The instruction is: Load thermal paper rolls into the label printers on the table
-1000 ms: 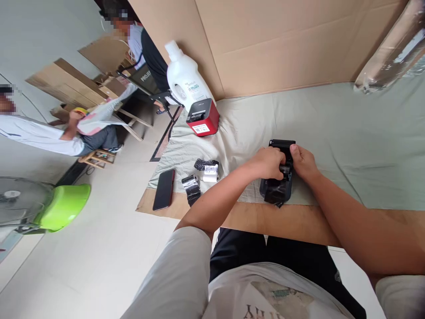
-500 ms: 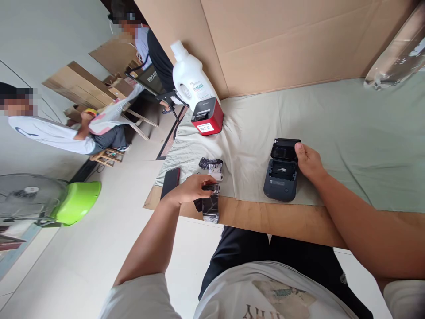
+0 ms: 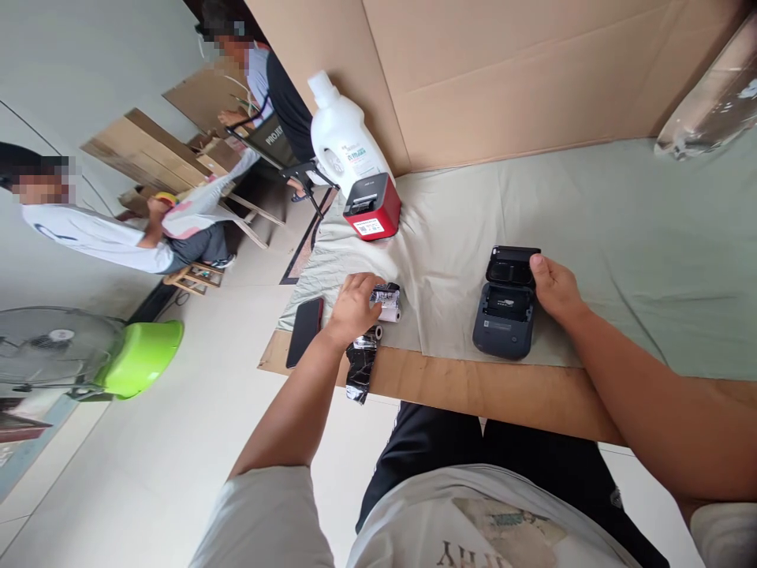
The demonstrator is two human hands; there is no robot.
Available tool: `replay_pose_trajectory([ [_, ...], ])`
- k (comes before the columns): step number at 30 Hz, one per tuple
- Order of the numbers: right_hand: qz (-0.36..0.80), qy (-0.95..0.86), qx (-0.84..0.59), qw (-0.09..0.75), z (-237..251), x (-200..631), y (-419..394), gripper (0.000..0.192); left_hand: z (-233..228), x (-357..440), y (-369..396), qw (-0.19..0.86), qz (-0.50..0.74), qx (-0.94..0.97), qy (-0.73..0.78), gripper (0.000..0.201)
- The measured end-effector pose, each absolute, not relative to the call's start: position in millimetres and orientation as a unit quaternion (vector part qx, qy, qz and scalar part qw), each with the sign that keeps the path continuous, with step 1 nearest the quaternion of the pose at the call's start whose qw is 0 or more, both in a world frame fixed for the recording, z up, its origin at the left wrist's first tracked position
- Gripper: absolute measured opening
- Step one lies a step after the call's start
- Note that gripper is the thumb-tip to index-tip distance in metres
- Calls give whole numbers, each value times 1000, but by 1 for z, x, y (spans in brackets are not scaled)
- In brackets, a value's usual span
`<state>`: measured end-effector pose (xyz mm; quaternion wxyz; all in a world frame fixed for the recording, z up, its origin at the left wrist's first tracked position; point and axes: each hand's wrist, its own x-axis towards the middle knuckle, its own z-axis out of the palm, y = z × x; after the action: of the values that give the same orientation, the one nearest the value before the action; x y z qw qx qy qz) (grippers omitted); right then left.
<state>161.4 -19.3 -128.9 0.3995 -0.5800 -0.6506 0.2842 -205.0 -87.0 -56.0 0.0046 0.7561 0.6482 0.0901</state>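
My right hand (image 3: 554,289) grips the raised lid (image 3: 509,267) of a dark portable printer (image 3: 502,327), thumb on the lid's corner. The printer lies on the cloth with its paper bay exposed. My left hand (image 3: 355,306) is over a white paper roll (image 3: 389,306) with black wrapping beside it; its thumb and fingers are apart, the fingertips at the roll's far side. Nearer the table edge lies a second roll (image 3: 367,339), partly under my left wrist. Torn black shiny wrapping (image 3: 359,377) hangs from it over the edge.
A phone (image 3: 305,331) lies left of my left hand. Behind stand a red-and-black box-shaped printer (image 3: 372,207) and a white jug (image 3: 346,134), against cardboard (image 3: 502,79). A clear plastic package (image 3: 710,110) is at far right. Two people sit at left, near a fan (image 3: 56,347) and green tub (image 3: 145,359).
My left hand has let go of the nearer roll and moved away from me to the farther one. The black wrapping has shifted left. My right hand stays on the printer lid.
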Motion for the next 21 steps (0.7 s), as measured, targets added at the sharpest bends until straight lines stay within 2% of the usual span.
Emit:
replay_pose_trajectory([
  [2, 286, -648, -584, 396, -129, 161, -19, 72, -58, -200, -73, 24, 45, 761, 647, 49],
  [5, 288, -647, -587, 392, -130, 161, -19, 73, -56, -195, -59, 74, 6, 750, 658, 44],
  [12, 295, -641, -590, 393, -130, 159, -18, 76, -12, -152, -67, 225, 164, 819, 501, 22],
  [16, 297, -642, -588, 392, -131, 159, -18, 76, 9, -108, -61, 209, 234, 841, 440, 15],
  [21, 306, -643, -585, 388, -131, 160, -18, 76, 2, -54, -42, 170, 269, 872, 371, 16],
])
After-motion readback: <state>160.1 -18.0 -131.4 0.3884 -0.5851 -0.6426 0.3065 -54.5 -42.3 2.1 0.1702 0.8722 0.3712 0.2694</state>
